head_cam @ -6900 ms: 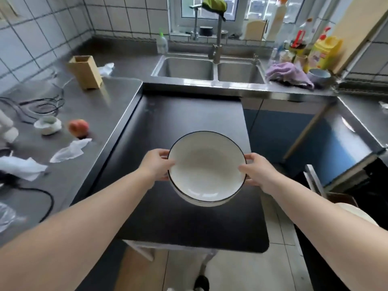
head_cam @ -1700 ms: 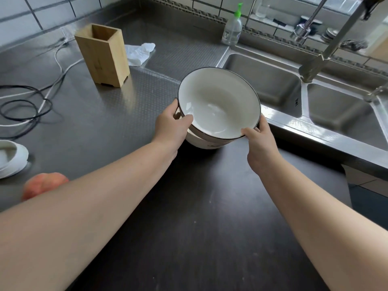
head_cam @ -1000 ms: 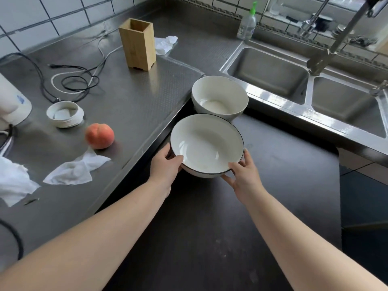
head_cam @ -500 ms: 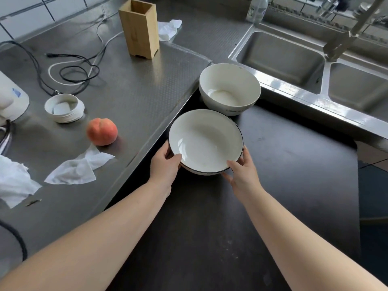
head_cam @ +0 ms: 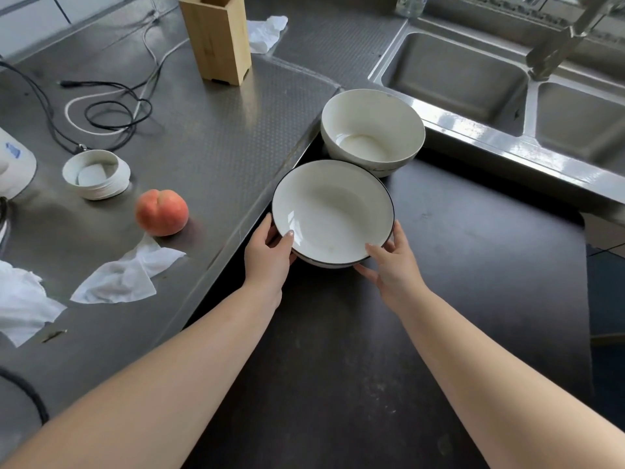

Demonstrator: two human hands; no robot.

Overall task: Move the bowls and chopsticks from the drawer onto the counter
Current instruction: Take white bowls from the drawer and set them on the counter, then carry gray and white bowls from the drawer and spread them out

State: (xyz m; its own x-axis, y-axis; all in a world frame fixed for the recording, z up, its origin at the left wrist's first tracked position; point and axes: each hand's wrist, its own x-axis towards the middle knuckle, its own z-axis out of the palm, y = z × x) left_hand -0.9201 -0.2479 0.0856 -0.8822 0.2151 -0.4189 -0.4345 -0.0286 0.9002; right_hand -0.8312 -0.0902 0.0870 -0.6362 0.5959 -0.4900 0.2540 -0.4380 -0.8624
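Where the dark counter meets the steel worktop, a black-rimmed bowl sits, gripped at its near rim by both hands: left hand with thumb over the edge, right hand likewise. Just behind it, touching or nearly so, a plain cream bowl stands at the counter's far-left corner beside the sink. Peach and tissue lie on the worktop.

The single head view looks steeply down from close above the dark counter, facing its far edge by the sink.
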